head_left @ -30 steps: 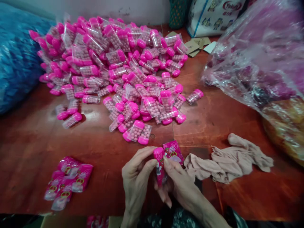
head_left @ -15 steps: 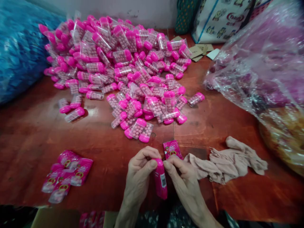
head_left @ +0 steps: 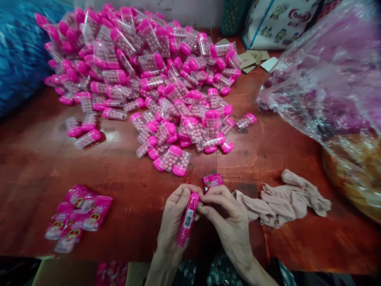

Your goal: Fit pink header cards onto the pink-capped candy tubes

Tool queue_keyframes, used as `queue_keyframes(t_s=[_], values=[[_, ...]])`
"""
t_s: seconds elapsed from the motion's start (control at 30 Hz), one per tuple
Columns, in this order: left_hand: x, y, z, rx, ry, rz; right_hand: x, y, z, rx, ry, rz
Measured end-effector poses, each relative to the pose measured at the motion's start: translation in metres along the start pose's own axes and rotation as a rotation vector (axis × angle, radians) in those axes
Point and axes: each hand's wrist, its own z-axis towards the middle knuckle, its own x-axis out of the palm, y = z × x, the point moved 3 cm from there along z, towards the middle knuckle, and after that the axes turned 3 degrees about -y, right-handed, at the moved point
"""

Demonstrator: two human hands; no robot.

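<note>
Upright and edge-on in my left hand (head_left: 175,212) is a pink-capped candy container (head_left: 188,218) in a printed pink sleeve, a barcode on its narrow side. The fingers of my left hand are closed around it. My right hand (head_left: 224,210) has thumb and forefinger pinched together at its upper right edge; the exact contact is partly hidden. Just behind my hands lies a pink printed sleeve (head_left: 212,181), its lower part covered by my right hand. Several sleeved candy containers (head_left: 79,218) are grouped at the left of the table.
A large heap of clear candy containers (head_left: 151,81) with pink caps covers the back of the table. A crumpled beige cloth (head_left: 282,206) lies right of my hands. A blue plastic bag (head_left: 24,55) stands left, a clear plastic bag (head_left: 324,79) right. Below the edge is a cardboard box (head_left: 59,273).
The candy container has tilted, its lower end swinging left and its barcode side turning towards me. My right fingers have shifted slightly along its edge. The view has moved a little.
</note>
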Motion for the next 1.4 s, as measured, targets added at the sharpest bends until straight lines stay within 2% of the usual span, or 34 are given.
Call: queue_keyframes(t_s=[0.23,0.4,0.53,0.7,0.8,0.93,1.03,1.17,1.3,1.4], values=[[0.004,0.006,-0.003,-0.020,-0.076,0.012,0.001,-0.004,0.003,-0.042,-0.035,0.044],[0.006,0.011,-0.004,-0.020,-0.111,0.039,0.004,-0.005,0.001,-0.074,-0.074,-0.113],[0.006,0.014,-0.003,-0.037,-0.149,0.059,0.008,-0.009,0.002,-0.097,-0.013,-0.245],[0.004,0.014,-0.001,-0.060,-0.137,0.054,0.006,-0.011,0.002,-0.024,0.034,-0.158],[-0.001,0.010,-0.003,0.074,-0.222,0.067,0.006,-0.004,-0.006,-0.009,0.067,-0.121],[-0.007,0.005,-0.008,0.322,-0.346,0.157,0.011,-0.001,-0.018,0.016,0.152,-0.256],[-0.006,-0.001,-0.011,0.571,-0.331,0.321,0.015,-0.005,-0.020,0.018,0.196,-0.327],[-0.006,-0.008,-0.016,0.844,-0.282,0.580,0.013,-0.006,-0.015,-0.061,0.183,-0.364],[-0.008,-0.015,-0.019,1.022,-0.289,0.916,0.010,-0.004,-0.011,-0.148,0.165,-0.469],[-0.009,-0.020,-0.018,1.074,-0.265,1.021,0.011,-0.005,-0.011,-0.209,0.191,-0.531]])
